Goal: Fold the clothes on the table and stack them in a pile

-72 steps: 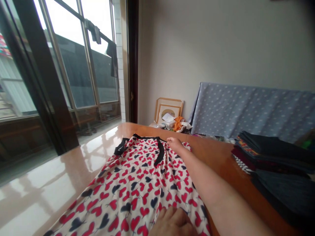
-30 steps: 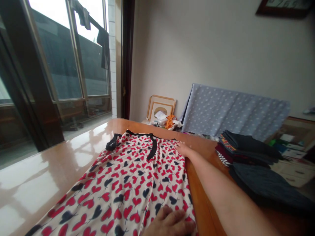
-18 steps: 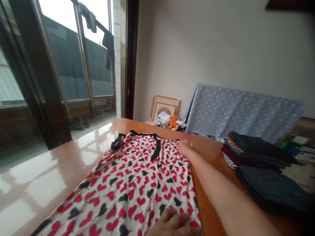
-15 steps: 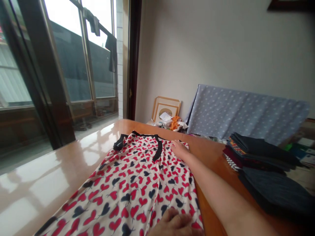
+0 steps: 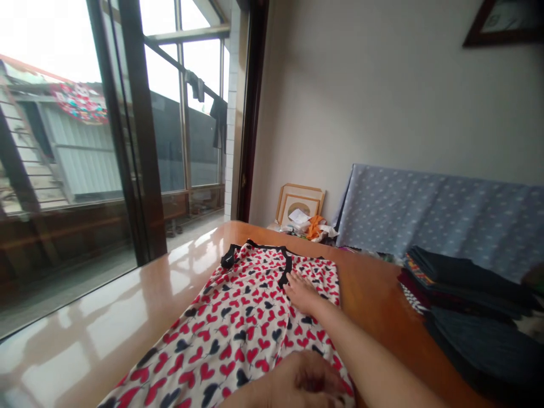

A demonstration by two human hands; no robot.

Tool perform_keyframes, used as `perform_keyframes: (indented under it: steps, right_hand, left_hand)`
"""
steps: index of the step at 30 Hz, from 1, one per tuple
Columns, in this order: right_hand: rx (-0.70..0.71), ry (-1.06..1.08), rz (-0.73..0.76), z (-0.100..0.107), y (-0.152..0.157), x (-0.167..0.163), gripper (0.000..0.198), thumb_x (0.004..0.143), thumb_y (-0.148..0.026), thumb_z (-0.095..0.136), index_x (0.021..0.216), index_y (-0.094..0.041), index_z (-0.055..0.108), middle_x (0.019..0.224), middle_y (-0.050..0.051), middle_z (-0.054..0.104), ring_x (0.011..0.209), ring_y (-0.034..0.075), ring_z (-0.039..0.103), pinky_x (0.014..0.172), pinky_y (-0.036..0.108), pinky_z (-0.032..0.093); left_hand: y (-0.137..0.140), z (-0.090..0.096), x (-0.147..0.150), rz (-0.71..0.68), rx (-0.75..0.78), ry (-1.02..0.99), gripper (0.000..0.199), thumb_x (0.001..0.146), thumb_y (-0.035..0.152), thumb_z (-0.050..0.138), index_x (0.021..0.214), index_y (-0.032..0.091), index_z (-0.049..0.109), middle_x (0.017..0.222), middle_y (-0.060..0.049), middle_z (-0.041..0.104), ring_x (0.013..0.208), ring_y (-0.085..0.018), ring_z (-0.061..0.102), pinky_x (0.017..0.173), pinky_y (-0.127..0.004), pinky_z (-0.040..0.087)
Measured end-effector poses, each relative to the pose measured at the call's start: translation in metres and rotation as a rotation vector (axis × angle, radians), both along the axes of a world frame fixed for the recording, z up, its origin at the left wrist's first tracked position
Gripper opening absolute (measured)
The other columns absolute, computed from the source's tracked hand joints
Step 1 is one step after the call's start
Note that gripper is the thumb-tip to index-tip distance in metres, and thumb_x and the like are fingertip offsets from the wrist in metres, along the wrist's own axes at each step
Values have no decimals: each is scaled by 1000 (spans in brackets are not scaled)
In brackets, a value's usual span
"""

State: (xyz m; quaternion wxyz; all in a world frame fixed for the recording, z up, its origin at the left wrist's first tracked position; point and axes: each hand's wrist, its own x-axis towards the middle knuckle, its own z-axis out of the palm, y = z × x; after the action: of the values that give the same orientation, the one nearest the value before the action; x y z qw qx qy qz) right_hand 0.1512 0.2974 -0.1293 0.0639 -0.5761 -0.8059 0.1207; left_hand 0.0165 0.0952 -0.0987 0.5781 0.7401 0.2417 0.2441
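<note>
A cream dress (image 5: 229, 334) printed with red and black hearts lies spread on the table, its black-trimmed neckline toward the far end. A black-edged armhole shows at its far left, and its lower end runs out of view. My right hand (image 5: 301, 292) rests on the upper part beside the black neck trim, fingers stretched out flat on the cloth. Close to me, my left hand (image 5: 297, 377) is over the dress near its right edge with the fingers curled down onto the fabric. Its fingertips are partly hidden.
Folded dark clothes (image 5: 459, 277) are stacked on the right of the glossy wooden table (image 5: 365, 289), with another dark folded garment (image 5: 480, 345) nearer. Behind are a blue dotted cloth (image 5: 425, 209) and picture frames (image 5: 297, 198). A glass door (image 5: 140, 170) stands to the left.
My right hand has slid from the dress's far right corner toward me and left, to the neck trim. My left hand has gone from lying flat to curled. The camera view has shifted left and up.
</note>
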Motion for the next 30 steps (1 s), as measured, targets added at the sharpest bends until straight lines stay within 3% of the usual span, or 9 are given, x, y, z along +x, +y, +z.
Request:
perform_keyframes:
  steps: [3,7,10,13,16,19,24,27,30]
  right_hand:
    - [-26,-57,5,-5,-8,-3,70,101,-56,16,160,-18,21,166,8,16,154,23,9,123,41,7]
    - [-9,-74,-20,-8,-10,-3,68,102,-52,17,160,-17,20,166,8,16,154,23,7,123,43,8]
    - [12,-66,-13,-11,-9,-3,67,102,-50,18,160,-16,21,166,9,17,154,23,8,123,44,9]
    - [15,-57,-9,-14,-8,-3,67,101,-50,18,159,-16,22,166,9,20,154,24,10,123,45,10]
    - [22,-46,-18,-16,-7,-3,67,101,-51,17,159,-19,23,165,7,21,154,23,11,123,46,11]
    - [37,-15,-17,-18,-6,-1,68,100,-54,17,159,-20,25,165,6,21,154,23,12,123,46,11]
    - [45,26,-3,-18,-6,1,71,99,-57,16,159,-20,26,165,5,20,154,23,12,124,43,6]
    - [31,43,-2,-15,-7,2,72,99,-60,15,159,-21,24,165,4,19,154,23,11,124,42,4]
    - [16,53,-1,-12,-7,2,73,99,-61,15,160,-22,23,166,4,18,154,23,10,124,43,3]
  left_hand:
    - [-7,7,2,217,-114,24,38,83,43,65,109,17,73,92,-5,70,73,-15,60,62,-23,44]
    - [-7,43,-8,462,-117,30,31,82,37,66,102,15,73,84,-3,67,69,-12,55,64,-24,44]
    - [11,70,-33,668,-94,-10,34,84,41,65,103,13,71,89,-6,69,73,-14,57,68,-26,45]
    - [46,78,-73,927,25,10,35,86,42,63,104,13,70,98,-10,71,84,-18,63,73,-28,48]
    - [89,69,-118,1244,127,179,29,84,29,62,107,13,69,107,-13,72,94,-22,65,77,-29,48]
    - [127,53,-154,1437,156,487,43,75,26,67,117,15,65,117,-15,69,106,-29,63,81,-32,47]
    - [172,25,-178,1444,207,795,36,60,35,77,92,21,69,112,-15,70,120,-39,55,94,-42,43]
    - [190,11,-183,1436,165,689,24,58,36,77,73,21,67,95,-13,72,120,-41,54,98,-47,39]
    - [201,7,-187,1457,99,533,15,66,33,70,73,20,69,77,-9,69,106,-37,62,92,-45,43]
